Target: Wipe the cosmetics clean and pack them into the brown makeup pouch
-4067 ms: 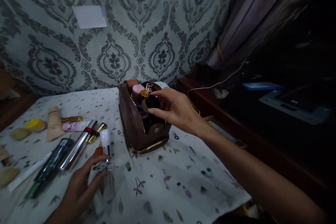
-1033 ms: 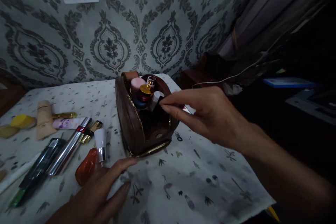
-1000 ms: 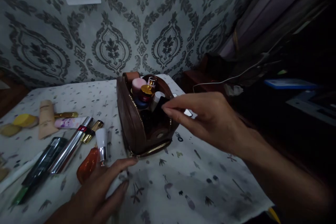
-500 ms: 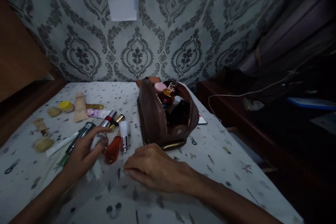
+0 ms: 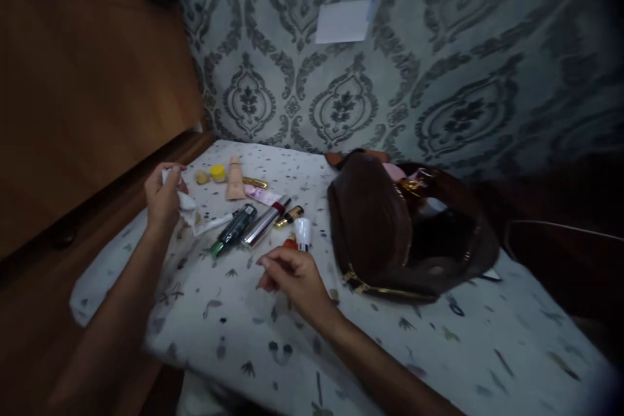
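Observation:
At the left side of the table my left hand is closed around a white, crumpled, tissue-like piece, part of it dangling below the fingers. My right hand hovers low over the cloth with its fingers curled; whether anything small is in them is hidden. Just beyond it stand a white-bristled makeup brush and an orange-red item, partly covered by the hand. Between the hands lie a silver tube with a red band, a dark green bottle and a gold-and-black tube.
A brown bag, unzipped with cosmetics inside, stands on the right. Farther back are a beige tube, a yellow-lidded jar, a purple-white tube and a gold stick. A wooden panel borders the left.
The view has swung left. My left hand has moved away to the left with the white piece, and my right hand has moved left from beside the bag toward the brush.

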Motion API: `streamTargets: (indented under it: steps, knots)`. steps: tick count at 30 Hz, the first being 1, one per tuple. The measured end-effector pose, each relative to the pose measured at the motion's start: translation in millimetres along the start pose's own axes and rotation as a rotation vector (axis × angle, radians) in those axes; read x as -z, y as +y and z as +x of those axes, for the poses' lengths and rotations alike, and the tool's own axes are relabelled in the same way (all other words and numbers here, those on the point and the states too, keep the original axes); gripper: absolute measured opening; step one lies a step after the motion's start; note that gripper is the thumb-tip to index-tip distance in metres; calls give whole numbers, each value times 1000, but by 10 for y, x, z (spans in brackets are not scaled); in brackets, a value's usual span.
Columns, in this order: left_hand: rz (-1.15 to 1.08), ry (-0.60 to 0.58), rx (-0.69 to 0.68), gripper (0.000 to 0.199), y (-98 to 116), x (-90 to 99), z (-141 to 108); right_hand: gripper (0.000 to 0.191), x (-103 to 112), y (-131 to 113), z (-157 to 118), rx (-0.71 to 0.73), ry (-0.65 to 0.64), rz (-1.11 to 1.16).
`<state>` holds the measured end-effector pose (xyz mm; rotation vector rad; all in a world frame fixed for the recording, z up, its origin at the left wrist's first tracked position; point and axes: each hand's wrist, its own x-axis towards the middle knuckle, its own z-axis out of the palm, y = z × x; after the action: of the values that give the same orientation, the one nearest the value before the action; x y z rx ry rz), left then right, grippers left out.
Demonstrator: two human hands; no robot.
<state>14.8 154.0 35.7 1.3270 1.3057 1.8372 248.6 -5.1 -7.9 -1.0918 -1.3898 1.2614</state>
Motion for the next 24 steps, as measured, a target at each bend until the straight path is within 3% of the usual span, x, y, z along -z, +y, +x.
streamTargets:
  steps: [2,4,6,8,15,24]
  knots:
    - [10,103,15,19,-90,122,171,25,-38,114,-28,114,56,-141]
    - [48,175,41,17,-191,241,309,22,-51,232,-84,326,70,-363]
    - [109,205,71,15,-301,351,412,19,-53,329,-142,529,34,-548]
    - [188,194,100,14,-414,446,479,19,-53,386,-179,639,-10,-642]
    - [514,-55,77,16,-720,620,479,19,-53,348,-145,659,16,-606]
    - [917,-455,-125,36,-826,679,355,20,-52,353,-140,662,26,-609]
